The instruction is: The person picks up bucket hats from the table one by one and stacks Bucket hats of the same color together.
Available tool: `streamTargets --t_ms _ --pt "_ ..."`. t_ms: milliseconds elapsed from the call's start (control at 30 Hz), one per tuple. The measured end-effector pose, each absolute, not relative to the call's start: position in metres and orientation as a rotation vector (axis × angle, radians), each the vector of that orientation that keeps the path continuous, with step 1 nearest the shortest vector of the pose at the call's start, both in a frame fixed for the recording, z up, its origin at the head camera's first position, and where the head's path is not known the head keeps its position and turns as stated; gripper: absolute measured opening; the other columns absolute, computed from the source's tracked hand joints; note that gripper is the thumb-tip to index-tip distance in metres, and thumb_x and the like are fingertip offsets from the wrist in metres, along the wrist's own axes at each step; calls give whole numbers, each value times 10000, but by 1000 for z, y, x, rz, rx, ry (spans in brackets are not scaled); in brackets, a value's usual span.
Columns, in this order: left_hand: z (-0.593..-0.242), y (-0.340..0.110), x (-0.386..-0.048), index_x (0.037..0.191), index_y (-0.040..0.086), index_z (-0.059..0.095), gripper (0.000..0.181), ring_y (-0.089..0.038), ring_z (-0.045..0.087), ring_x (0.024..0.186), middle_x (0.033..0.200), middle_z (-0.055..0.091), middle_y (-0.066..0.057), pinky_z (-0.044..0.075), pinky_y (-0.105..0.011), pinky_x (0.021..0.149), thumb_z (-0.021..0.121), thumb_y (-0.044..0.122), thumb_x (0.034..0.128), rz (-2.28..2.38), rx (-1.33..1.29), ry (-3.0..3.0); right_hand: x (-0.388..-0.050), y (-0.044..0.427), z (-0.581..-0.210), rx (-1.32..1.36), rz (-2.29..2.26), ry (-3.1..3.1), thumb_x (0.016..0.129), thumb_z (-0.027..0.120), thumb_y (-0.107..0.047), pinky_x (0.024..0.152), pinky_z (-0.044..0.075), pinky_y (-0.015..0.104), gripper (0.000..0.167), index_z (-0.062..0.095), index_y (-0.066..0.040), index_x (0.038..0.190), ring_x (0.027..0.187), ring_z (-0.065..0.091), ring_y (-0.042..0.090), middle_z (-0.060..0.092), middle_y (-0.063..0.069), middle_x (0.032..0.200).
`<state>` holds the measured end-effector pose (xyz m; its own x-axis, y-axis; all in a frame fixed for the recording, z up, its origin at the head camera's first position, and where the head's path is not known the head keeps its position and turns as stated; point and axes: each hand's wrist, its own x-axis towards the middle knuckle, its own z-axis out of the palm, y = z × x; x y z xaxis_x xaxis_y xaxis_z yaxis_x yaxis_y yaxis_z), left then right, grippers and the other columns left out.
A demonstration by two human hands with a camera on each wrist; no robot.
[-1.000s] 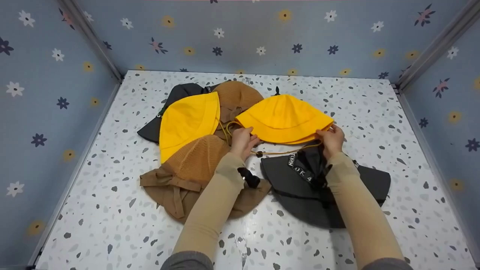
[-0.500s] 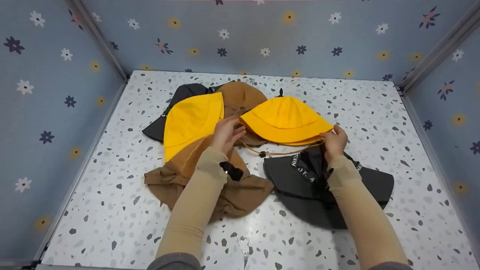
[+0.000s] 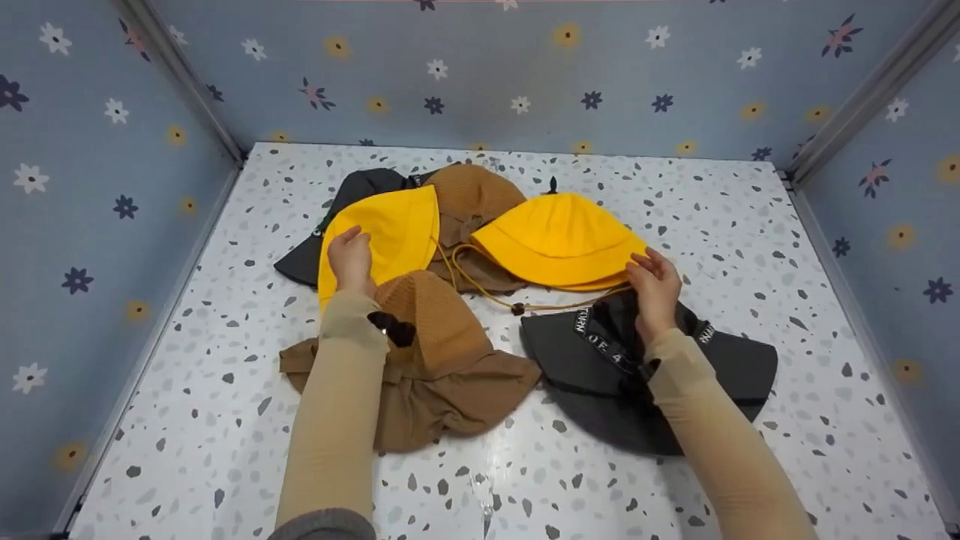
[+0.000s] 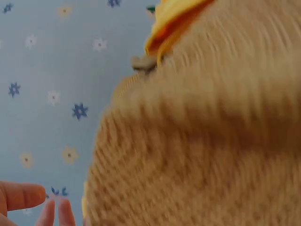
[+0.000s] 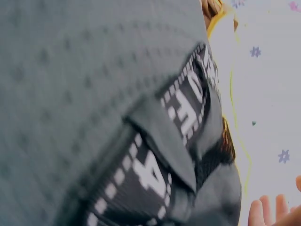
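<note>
My left hand (image 3: pixel 351 259) is over the left yellow hat (image 3: pixel 401 225) in the head view. In the left wrist view its thumb (image 4: pixel 23 195) and fingertips stand apart with nothing between them. At the right end of the brim of another yellow hat (image 3: pixel 566 236) is my right hand (image 3: pixel 656 289), its fingers fairly straight; whether they touch the brim I cannot tell. Below my left hand lies a brown hat (image 3: pixel 442 330) with a ribbed crown, partly covered by the forearm. Under my right wrist sits a dark grey hat (image 3: pixel 577 360) with a lettered black band.
Behind the left yellow hat are a second dark grey hat (image 3: pixel 364 187) and a second brown hat (image 3: pixel 476 191). A thin cord (image 3: pixel 555 306) with a small toggle lies in front of the right yellow hat. Flower-patterned panels (image 3: pixel 517 67) enclose the speckled tabletop (image 3: pixel 750 202) on three sides.
My left hand has left the right yellow hat's left brim and moved left over the other yellow hat. The right hand's fingers have loosened from the brim. The hats lie almost unchanged.
</note>
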<state>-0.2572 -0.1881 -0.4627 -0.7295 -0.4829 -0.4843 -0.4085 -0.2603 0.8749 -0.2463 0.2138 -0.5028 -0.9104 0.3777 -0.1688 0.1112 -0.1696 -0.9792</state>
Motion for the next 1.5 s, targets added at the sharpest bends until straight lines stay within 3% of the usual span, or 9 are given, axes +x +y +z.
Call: streamTargets --t_ms 100,267,433,533,633,833,1000,1500 --pt "-468 -202 -252 1507 182 398 490 -252 229 1455 1582 317 -39 268 -343 1187 481 199 1024 -2027 1243 -2016 -241 206 -502 -534 2250 -1887 957 571 9 1034 479 316 536 396 47 1462 1034 590 146 551 172 1288" --pt "-478 -219 -240 1559 242 285 614 -342 37 1489 1641 138 -43 172 -451 1213 526 238 994 -1859 1357 -2161 -231 196 -499 -460 2323 -1884 960 585 3 946 520 244 547 384 45 1467 1060 621 175 553 171 1287" --pt "-489 -242 -225 1561 89 261 697 -433 123 1489 1615 235 -174 129 -533 1223 584 241 963 -1713 1345 -2440 -225 188 -497 -405 2366 -1862 950 593 19 874 543 227 542 393 60 1452 904 658 89 624 74 1139" --pt "-496 -255 -220 1517 -18 314 703 -407 285 1450 1558 347 -220 203 -483 1227 635 224 941 -1675 1340 -2550 -224 185 -496 -384 2391 -1850 948 585 33 859 548 226 542 385 71 1451 888 662 98 632 16 1060" --pt "-500 -260 -219 1491 -64 340 710 -353 359 1427 1532 394 -219 272 -416 1214 678 200 924 -1699 1327 -2548 -223 184 -496 -382 2410 -1833 944 579 50 847 553 227 545 378 82 1449 849 665 80 636 17 1045" --pt "-507 -264 -219 1496 -47 358 710 -322 378 1427 1545 392 -199 322 -359 1190 698 175 913 -1771 1273 -2501 -223 183 -499 -417 2415 -1857 941 586 51 814 557 213 548 388 67 1452 831 672 85 644 38 1057" --pt "-511 -265 -217 1501 -53 339 704 -336 367 1431 1552 373 -214 322 -380 1191 678 172 927 -1812 1235 -2501 -222 182 -501 -428 2424 -1873 938 592 49 808 563 222 544 401 56 1447 848 681 125 633 89 1099" --pt "-515 -259 -224 1452 16 283 539 -307 358 1328 1521 350 -204 310 -427 1161 541 162 1003 -1859 891 -2583 -221 180 -504 -441 2463 -1897 962 557 44 831 570 250 527 380 53 1458 882 686 174 638 16 1000"
